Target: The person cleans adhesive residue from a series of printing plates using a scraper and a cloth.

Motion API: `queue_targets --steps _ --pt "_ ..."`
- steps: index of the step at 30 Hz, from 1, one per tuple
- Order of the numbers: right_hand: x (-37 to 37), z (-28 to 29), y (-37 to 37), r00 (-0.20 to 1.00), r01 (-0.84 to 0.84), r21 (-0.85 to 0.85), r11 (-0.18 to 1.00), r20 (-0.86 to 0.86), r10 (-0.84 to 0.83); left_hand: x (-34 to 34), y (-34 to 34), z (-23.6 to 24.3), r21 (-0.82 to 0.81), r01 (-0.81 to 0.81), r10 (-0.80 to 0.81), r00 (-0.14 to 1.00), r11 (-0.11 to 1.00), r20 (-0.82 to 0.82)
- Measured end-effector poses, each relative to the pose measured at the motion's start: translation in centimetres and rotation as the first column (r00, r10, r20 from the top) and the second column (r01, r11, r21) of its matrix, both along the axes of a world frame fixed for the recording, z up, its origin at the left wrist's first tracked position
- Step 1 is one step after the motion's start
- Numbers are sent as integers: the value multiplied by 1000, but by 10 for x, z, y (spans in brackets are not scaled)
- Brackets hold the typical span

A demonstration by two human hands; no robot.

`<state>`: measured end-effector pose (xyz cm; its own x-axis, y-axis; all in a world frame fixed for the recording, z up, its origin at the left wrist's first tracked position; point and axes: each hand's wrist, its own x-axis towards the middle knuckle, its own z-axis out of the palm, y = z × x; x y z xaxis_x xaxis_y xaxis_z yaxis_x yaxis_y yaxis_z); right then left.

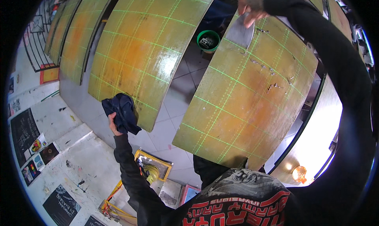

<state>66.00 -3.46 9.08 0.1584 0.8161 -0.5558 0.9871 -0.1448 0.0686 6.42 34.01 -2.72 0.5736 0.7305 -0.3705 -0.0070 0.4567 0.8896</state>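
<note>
My right hand [252,8] reaches to the far end of the right board [221,119], closed round a wide scraper [240,31]. The blade lies on or just over the board's yellow-green surface, which is marked with bright green grid lines. Small dark, wet-looking scraps [272,72] are scattered in a line to the right of and below the blade. Out to the left, my left hand [113,124] grips a bunched dark navy cloth [121,113] by the near end of the left board [134,48]. Whether the cloth touches that board I cannot tell.
Between the two boards, a green bucket [208,41] with greyish contents stands low down. More gridded boards [77,36] line the far left. Below my left arm are yellow-edged frames [166,166]. A black wire rack [35,40] stands at the left, and a lit lamp [299,174] glows lower right.
</note>
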Motion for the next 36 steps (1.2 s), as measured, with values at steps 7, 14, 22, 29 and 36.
queue_targets --steps 7,14,22,29,36 --pt "90 57 -39 984 141 -91 986 119 -130 8 3 -8 10 -55 55 998 998 -12" --pt "101 13 -37 982 183 -288 940 98 -162 -14 17 -22 232 18 10 992 972 -122" --pt "-105 1 -56 991 -36 -32 999 -133 31 17 -8 -1 -22 -24 23 999 999 -31" --pt "-64 32 -93 995 76 270 960 -89 -53 5 -1 -7 45 58 -61 996 997 60" --pt "41 52 -103 970 135 121 983 187 -156 4 4 -11 111 -22 25 999 994 -29"
